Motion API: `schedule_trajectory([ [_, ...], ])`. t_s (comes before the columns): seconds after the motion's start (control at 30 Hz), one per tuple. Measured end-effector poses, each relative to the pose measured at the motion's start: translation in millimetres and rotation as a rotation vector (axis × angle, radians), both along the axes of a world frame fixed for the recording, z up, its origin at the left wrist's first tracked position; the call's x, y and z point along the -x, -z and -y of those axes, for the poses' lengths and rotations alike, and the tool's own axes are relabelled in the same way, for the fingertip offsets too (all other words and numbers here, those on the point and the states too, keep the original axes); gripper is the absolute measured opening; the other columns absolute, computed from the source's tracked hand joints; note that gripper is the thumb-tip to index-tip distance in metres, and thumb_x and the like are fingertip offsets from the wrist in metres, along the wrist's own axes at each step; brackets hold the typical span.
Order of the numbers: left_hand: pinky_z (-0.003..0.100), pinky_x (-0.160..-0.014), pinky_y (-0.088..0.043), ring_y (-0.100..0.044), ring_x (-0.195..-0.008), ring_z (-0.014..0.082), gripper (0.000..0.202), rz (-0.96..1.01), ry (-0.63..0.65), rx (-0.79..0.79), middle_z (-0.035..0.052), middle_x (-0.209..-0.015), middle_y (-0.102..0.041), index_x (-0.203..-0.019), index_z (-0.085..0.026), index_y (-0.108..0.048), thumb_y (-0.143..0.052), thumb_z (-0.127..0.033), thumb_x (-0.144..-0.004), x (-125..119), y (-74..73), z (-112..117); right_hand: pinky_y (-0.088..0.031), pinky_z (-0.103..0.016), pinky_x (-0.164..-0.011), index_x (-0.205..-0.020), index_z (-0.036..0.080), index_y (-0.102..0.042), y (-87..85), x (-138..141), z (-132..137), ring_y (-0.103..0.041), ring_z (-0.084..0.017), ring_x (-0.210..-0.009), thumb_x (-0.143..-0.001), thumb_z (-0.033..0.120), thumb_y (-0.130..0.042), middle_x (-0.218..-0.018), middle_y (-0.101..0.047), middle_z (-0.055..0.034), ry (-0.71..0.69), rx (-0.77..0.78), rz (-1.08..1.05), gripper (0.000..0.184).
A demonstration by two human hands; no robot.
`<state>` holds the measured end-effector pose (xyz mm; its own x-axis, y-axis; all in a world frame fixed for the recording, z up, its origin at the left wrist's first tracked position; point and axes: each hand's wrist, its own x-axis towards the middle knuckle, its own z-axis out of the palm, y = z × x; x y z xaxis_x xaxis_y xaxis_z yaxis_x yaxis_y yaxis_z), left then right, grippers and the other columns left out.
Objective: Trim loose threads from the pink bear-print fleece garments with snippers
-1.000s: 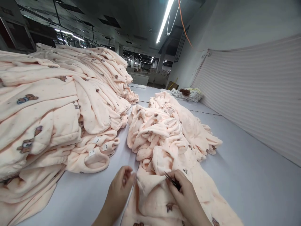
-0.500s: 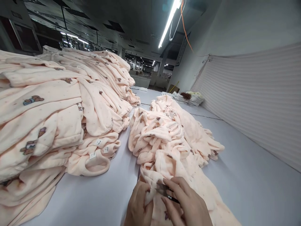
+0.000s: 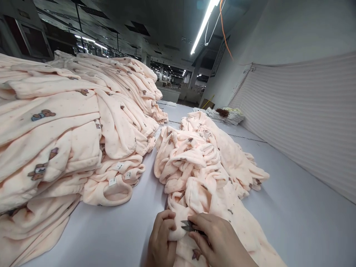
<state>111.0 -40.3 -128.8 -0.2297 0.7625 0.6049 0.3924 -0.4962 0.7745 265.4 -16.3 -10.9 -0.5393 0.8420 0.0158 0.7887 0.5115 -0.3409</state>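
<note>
Left hand (image 3: 161, 241) pinches garment (image 3: 211, 193); right hand (image 3: 219, 241) (fingers curled) grips snips (image 3: 187, 226).

A garment factory floor — identical peach fleece garments (image 3: 69, 122) lie stacked high on a long white worktable (image 3: 292, 207). Fluorescent tube lights (image 3: 204, 24) run along the dark ceiling, and more tables (image 3: 169, 94) recede into the deep hall — an industrial scale.

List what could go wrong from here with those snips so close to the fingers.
1. The snips in the right hand point at the left hand, which pinches the garment right beside the blades: a nicked finger seems possible.
2. The blades lie against its bunched fleece and might cut into the cloth.
3. The tall stack at left bulges toward the hands and might slump.
</note>
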Motion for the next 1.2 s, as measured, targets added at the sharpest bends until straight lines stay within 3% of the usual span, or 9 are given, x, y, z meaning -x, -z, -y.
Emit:
schedule_trajectory([
  [0.13,0.029,-0.077,-0.051,-0.062,-0.090,0.0183,0.028,-0.028,0.016,0.013,0.0031,-0.097,-0.064,-0.082,-0.025,-0.044,-0.040,0.001,-0.072,3.8,3.3,-1.0,-0.045,-0.025,-0.066,-0.097,0.026,-0.060,0.1,6.5,3.6,-0.063,-0.018,-0.079,-0.085,0.016,-0.051,-0.088,-0.068,0.0013,-0.034,-0.011,-0.018,0.018],
  [0.23,0.030,-0.076,-0.052,-0.062,-0.087,0.0189,0.040,-0.116,0.033,-0.003,0.0024,-0.090,-0.065,-0.098,-0.025,-0.051,-0.041,0.003,-0.071,8.2,5.3,-1.4,-0.044,-0.025,-0.064,-0.089,0.024,-0.060,5.4,7.7,2.7,-0.063,-0.018,-0.075,-0.088,0.019,-0.047,-0.084,-0.067,-0.0001,-0.050,-0.057,0.014,0.014],
  [0.33,0.030,-0.075,-0.052,-0.061,-0.083,0.0189,0.048,-0.148,0.030,-0.009,0.0015,-0.084,-0.063,-0.106,-0.025,-0.052,-0.041,0.004,-0.071,10.1,7.3,-1.8,-0.044,-0.026,-0.062,-0.089,0.025,-0.062,12.8,5.2,1.4,-0.065,-0.019,-0.073,-0.093,0.024,-0.040,-0.080,-0.068,-0.0005,0.013,-0.117,0.023,0.022],
  [0.47,0.030,-0.077,-0.051,-0.059,-0.086,0.0180,0.043,-0.136,0.030,-0.001,0.0017,-0.092,-0.064,-0.096,-0.025,-0.051,-0.040,0.006,-0.068,9.4,9.1,-2.8,-0.048,-0.027,-0.067,-0.103,0.030,-0.061,18.8,-0.4,3.7,-0.067,-0.018,-0.080,-0.093,0.027,-0.043,-0.089,-0.070,0.0013,0.128,-0.126,-0.052,0.021],
  [0.57,0.029,-0.078,-0.051,-0.058,-0.088,0.0174,0.043,-0.120,0.028,-0.006,0.0015,-0.093,-0.063,-0.095,-0.025,-0.050,-0.040,0.006,-0.067,8.6,7.0,-3.2,-0.051,-0.028,-0.068,-0.109,0.028,-0.059,19.7,-4.0,9.4,-0.067,-0.020,-0.081,-0.089,0.028,-0.050,-0.094,-0.070,-0.0010,0.067,-0.171,-0.023,0.021],
  [0.73,0.026,-0.070,-0.051,-0.056,-0.076,0.0160,0.054,-0.101,0.067,0.005,-0.0004,-0.081,-0.056,-0.112,-0.026,-0.051,-0.041,0.005,-0.069,6.4,3.1,-2.1,-0.051,-0.030,-0.063,-0.107,0.026,-0.059,18.1,-4.9,16.9,-0.066,-0.022,-0.075,-0.090,0.027,-0.050,-0.089,-0.069,-0.0025,-0.054,-0.261,0.121,0.020],
  [0.87,0.026,-0.069,-0.050,-0.054,-0.074,0.0159,0.051,-0.109,0.100,0.010,-0.0014,-0.077,-0.052,-0.114,-0.027,-0.051,-0.044,0.004,-0.074,5.1,7.7,-2.3,-0.050,-0.028,-0.061,-0.098,0.026,-0.061,17.0,-2.6,17.7,-0.066,-0.020,-0.071,-0.095,0.027,-0.040,-0.081,-0.067,-0.0018,0.012,-0.251,0.090,0.022],
  [0.97,0.027,-0.071,-0.049,-0.053,-0.076,0.0163,0.050,-0.128,0.121,-0.012,-0.0010,-0.077,-0.052,-0.115,-0.026,-0.051,-0.045,0.003,-0.075,5.5,10.9,-3.6,-0.049,-0.026,-0.059,-0.092,0.026,-0.061,18.9,-2.7,18.5,-0.066,-0.019,-0.070,-0.093,0.027,-0.043,-0.078,-0.067,-0.0011,0.044,-0.242,0.052,0.019],
  [1.2,0.027,-0.072,-0.050,-0.053,-0.077,0.0162,0.045,-0.114,0.093,-0.035,-0.0012,-0.075,-0.050,-0.114,-0.024,-0.052,-0.045,0.002,-0.078,5.7,5.8,-3.2,-0.047,-0.027,-0.060,-0.103,0.027,-0.060,29.6,-8.9,20.8,-0.064,-0.019,-0.069,-0.094,0.026,-0.041,-0.080,-0.067,-0.0006,0.052,-0.360,-0.022,0.021],
])
